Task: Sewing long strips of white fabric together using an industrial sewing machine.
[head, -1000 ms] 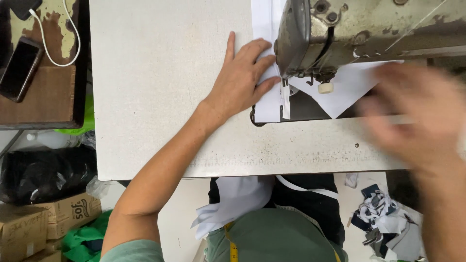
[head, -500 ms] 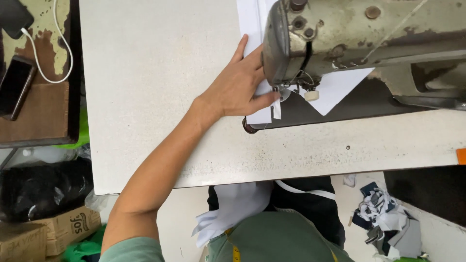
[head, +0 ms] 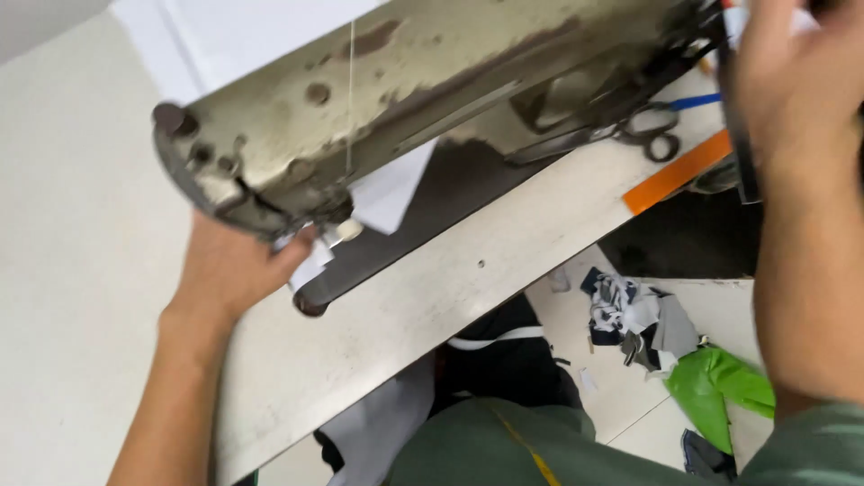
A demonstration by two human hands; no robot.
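Note:
My left hand (head: 229,265) lies flat on the table, its fingers reaching under the head of an old, worn beige sewing machine (head: 405,99) and pressing on white fabric (head: 387,193) near the needle. More of the white fabric (head: 243,36) spreads out behind the machine. My right hand (head: 796,99) is raised at the machine's right end, against a dark wheel rim (head: 736,135). The hand is blurred, so its grip is unclear.
The pale worktable (head: 81,234) fills the left side. Dark scissors (head: 650,135) and an orange strip (head: 677,171) lie near the machine's right end. On the floor below are several fabric scraps (head: 630,315) and a green cloth (head: 720,387).
The view has swung and tilted closer to the machine. My left hand stays on the fabric by the needle. My right hand, out of view half a second ago, is up at the machine's right end.

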